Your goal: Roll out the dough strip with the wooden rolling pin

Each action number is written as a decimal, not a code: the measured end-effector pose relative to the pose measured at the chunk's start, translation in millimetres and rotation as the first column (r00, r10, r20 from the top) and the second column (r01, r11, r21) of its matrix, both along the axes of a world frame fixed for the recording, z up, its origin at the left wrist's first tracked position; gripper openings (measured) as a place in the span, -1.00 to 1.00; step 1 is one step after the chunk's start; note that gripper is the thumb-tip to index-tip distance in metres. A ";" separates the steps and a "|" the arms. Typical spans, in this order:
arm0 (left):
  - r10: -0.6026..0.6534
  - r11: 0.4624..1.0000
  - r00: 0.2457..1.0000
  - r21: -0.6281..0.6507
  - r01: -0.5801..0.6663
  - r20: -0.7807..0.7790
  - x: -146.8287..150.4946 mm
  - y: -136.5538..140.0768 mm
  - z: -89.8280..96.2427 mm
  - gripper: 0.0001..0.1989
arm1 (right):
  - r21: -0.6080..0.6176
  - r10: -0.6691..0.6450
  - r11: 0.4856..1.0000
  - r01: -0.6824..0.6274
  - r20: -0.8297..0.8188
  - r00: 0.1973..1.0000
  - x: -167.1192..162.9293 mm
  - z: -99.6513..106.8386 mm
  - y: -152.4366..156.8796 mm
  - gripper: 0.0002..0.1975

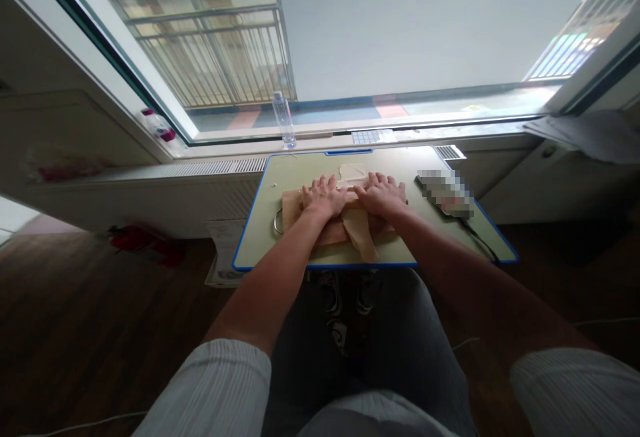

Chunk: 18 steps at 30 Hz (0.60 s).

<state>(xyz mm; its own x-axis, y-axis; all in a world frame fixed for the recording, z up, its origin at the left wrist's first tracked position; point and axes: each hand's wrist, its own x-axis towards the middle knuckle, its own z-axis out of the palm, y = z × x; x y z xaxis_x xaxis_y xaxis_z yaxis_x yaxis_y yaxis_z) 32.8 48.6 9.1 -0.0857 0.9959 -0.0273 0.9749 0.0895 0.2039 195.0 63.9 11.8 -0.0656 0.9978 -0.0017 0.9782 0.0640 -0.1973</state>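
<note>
My left hand (323, 196) and my right hand (383, 194) lie palm down side by side, fingers stretched forward and slightly apart. Both press on a light wooden rod (353, 197), which looks like a rolling pin and is mostly covered by them. Under it runs a pale, flat sheet of dough (361, 234), whose near end droops toward me over the wooden cutting board (330, 234); its far end spreads beyond my hands. The board has a metal ring handle (278, 221) at its left and rests on a small blue-edged table (265, 200).
A blurred-out device (447, 194) with a black cable lies on the table's right side. On the windowsill stand a clear bottle (284, 120) and a flat keypad-like object (369, 137). Another bottle (159, 125) is at the left. A red fire extinguisher (145, 242) lies on the floor.
</note>
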 end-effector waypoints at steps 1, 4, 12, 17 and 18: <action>-0.001 1.000 1.000 0.017 0.001 -0.006 0.9 -7.6 -0.3 -0.28 | 0.011 0.001 1.000 -0.001 0.009 1.000 0.5 -1.2 -6.8 -0.19; -0.002 0.998 1.000 0.066 0.003 -0.023 3.9 -31.0 0.1 -0.32 | 0.066 0.010 0.998 -0.011 0.016 1.000 2.0 -4.2 -27.4 -0.23; -0.036 0.995 0.999 0.088 0.038 -0.026 5.9 -65.9 1.7 -0.31 | 0.102 0.026 0.994 -0.029 0.032 0.999 6.3 -7.3 -57.2 -0.22; -0.024 0.995 0.999 0.097 0.028 -0.043 3.6 -51.8 0.4 -0.34 | 0.100 0.028 0.995 -0.030 0.024 0.999 4.3 -6.9 -44.1 -0.25; -0.023 0.994 0.999 0.110 0.028 -0.049 3.1 -46.6 -0.1 -0.35 | 0.101 0.027 0.995 -0.028 0.019 0.999 3.6 -6.6 -39.3 -0.26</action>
<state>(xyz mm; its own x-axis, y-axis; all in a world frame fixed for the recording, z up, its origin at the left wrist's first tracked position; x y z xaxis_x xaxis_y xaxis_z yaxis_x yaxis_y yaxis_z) 35.9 2.0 9.1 -0.0592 0.9945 0.0868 0.9853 0.0443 0.1648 198.6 24.6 5.2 -0.0940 0.9908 0.0974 0.9791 0.1097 -0.1715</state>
